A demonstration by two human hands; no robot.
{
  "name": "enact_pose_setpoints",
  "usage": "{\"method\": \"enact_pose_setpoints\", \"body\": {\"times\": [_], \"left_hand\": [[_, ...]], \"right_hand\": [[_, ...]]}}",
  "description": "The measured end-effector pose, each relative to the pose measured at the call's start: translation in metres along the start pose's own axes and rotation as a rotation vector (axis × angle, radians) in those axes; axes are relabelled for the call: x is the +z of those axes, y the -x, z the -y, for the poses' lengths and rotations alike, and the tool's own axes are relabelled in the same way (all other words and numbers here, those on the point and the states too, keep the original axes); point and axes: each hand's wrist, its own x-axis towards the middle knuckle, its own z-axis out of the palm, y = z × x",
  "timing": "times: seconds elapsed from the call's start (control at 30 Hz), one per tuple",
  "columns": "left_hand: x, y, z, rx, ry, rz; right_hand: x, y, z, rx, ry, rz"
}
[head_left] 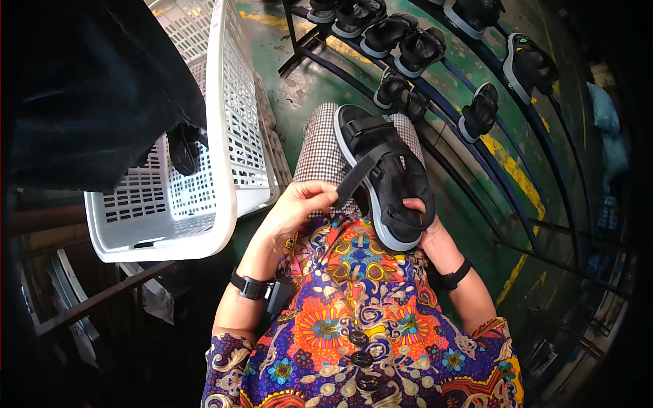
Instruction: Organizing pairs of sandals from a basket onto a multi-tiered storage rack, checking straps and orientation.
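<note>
i can see the black sandal (391,187) resting on the checked lap (318,143), toe pointing away. the left hand (306,204) has its grip pinched on a lifted strap (357,179); the right hand (430,223) is clasped at the heel (400,227). strap handling seems the step underway; the next move calls for a steady heel and firm pinch.

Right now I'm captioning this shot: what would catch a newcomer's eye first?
The flowered shirt fills the bottom middle. Just above, the left hand holds out a strap of a black sandal, the right hand at its heel. A white basket stands at upper left.
</note>
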Motion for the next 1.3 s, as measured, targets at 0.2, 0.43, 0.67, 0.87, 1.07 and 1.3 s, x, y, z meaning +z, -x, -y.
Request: {"method": "enact_pose_setpoints", "body": {"times": [0.2, 0.43, 0.67, 0.87, 1.07, 1.3], "left_hand": [[-0.004, -0.010, -0.020, 0.180, 0.425, 0.144], [0.013, -0.054, -0.034, 0.161, 0.145, 0.101], [0.021, -0.065, -0.029, -0.036, 0.136, 0.171], [0.020, -0.062, -0.022, -0.106, 0.150, 0.206], [0.017, -0.059, -0.013, -0.139, 0.388, 0.281], [0.026, -0.059, -0.006, -0.141, 0.536, 0.284]], "right_hand": [[-0.005, 0.003, -0.006, 0.227, 0.094, 0.096], [-0.011, 0.017, -0.002, 0.251, 0.105, 0.022], [-0.018, 0.032, 0.000, 0.348, 0.057, -0.069], [0.000, 0.044, 0.014, 0.387, 0.269, -0.143], [-0.011, 0.057, 0.057, 0.017, 1.049, -0.291], [0.094, 0.038, 0.044, -0.521, 1.538, -0.145]]}}
